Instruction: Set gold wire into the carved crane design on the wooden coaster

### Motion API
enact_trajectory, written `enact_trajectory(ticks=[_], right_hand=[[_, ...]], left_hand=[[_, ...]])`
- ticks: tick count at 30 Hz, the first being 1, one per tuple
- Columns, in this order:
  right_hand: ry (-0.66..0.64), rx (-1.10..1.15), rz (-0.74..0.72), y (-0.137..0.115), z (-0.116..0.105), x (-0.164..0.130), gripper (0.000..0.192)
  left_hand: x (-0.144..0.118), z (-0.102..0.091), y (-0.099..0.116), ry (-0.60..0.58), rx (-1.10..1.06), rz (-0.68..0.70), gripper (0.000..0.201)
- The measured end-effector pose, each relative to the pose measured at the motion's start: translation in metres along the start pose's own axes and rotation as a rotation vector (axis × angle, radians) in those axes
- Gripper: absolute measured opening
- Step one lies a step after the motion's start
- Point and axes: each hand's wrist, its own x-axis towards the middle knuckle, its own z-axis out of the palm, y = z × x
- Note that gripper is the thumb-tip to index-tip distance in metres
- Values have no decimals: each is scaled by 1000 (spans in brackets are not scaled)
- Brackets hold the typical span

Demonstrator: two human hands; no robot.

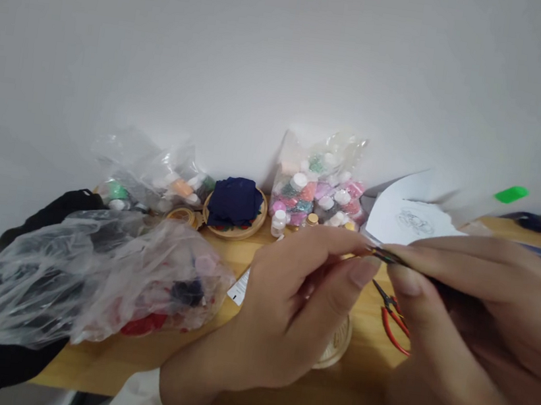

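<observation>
Left hand (pixel 286 311) and right hand (pixel 474 322) pinch a thin dark strand (pixel 383 254) together above the wooden table (pixel 356 386), near red scissors (pixel 394 325).

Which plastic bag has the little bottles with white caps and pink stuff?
The upright clear bag against the wall, beside the embroidery hoop. The big crumpled bag lies flat at the left.

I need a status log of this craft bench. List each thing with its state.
left hand: pinching a thin item at its fingertips
right hand: pinching the same item
red snips: lying on the table, untouched
bead bag: upright against the wall
hoop: flat, dark cloth on it
big plastic bag: crumpled, lying flat
</observation>
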Motion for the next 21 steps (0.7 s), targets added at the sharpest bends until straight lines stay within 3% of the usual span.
enact_trajectory(ticks=[10, 13, 18, 21], right_hand=[[-73, -22, 56, 0, -2, -2, 12], [0, 43, 81, -5, 0, -1, 13], [31, 165, 99, -7, 2, -1, 21], [-13, 195, 7, 3, 0, 1, 25]], left_hand=[[2, 1, -1, 56, 38, 155, 10], [3, 3, -1, 99, 87, 221, 8], [6, 2, -1, 38, 86, 294, 10], [5, 1, -2, 33, 91, 297, 10]])
